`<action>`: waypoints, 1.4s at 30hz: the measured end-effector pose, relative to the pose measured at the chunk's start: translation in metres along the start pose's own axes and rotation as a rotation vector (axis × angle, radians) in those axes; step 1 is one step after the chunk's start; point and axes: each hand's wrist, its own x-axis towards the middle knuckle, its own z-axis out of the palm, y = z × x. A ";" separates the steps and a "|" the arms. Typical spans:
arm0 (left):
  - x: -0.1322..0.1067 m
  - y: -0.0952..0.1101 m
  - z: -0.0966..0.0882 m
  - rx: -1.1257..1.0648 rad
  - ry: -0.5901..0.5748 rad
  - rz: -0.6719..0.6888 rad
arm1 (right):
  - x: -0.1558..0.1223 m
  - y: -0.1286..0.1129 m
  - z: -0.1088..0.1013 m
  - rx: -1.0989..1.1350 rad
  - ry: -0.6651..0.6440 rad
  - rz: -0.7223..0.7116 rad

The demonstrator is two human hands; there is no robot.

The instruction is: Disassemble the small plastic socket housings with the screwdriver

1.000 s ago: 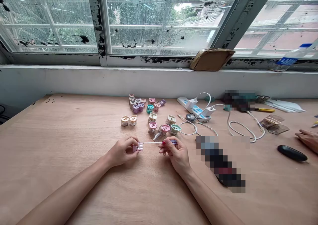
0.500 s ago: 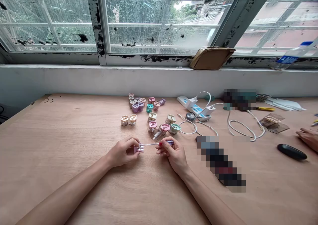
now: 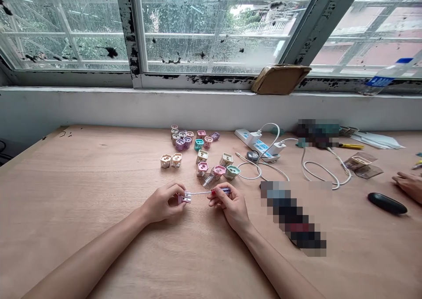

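Observation:
My left hand (image 3: 167, 202) pinches a small pink pencil sharpener (image 3: 186, 197) with metal blades, held low over the table; the fingers partly cover it. In my right hand (image 3: 231, 204) is a screwdriver (image 3: 226, 190) with a red and dark blue handle. Its thin shaft points left, with the tip at the sharpener. Just beyond the hands lies a clear plastic case (image 3: 208, 181), beside a pink sharpener (image 3: 219, 172) and a green sharpener (image 3: 232, 172). Two cream sharpeners (image 3: 171, 160) stand side by side beyond my left hand.
Several purple, teal and pink sharpeners (image 3: 186, 140) cluster near the wall. A power strip (image 3: 257, 145) with white cables lies to the right. Further right are a black oval object (image 3: 387, 203), a clear case (image 3: 366, 170) and another person's hand (image 3: 408, 184).
The view has tilted very slightly. Both hands hold the sharpener and screwdriver in nearly the same place; the right fingers have shifted a little on the handle.

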 end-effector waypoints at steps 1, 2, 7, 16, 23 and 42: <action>0.000 0.000 0.000 0.003 -0.001 -0.001 | 0.000 0.000 0.000 -0.006 0.001 -0.003; 0.000 0.000 0.000 0.007 -0.002 -0.001 | 0.000 0.000 0.000 -0.011 0.002 -0.007; 0.001 0.000 -0.001 0.050 0.007 0.021 | 0.000 -0.002 -0.002 -0.027 0.008 -0.021; 0.002 0.000 -0.002 0.100 0.001 0.057 | -0.001 -0.004 -0.005 -0.092 -0.032 -0.109; 0.001 -0.004 0.000 0.179 -0.053 0.050 | -0.003 -0.007 -0.007 -0.182 -0.071 -0.196; -0.001 -0.010 -0.001 0.347 -0.103 0.005 | -0.004 -0.013 -0.014 -0.560 -0.124 -0.285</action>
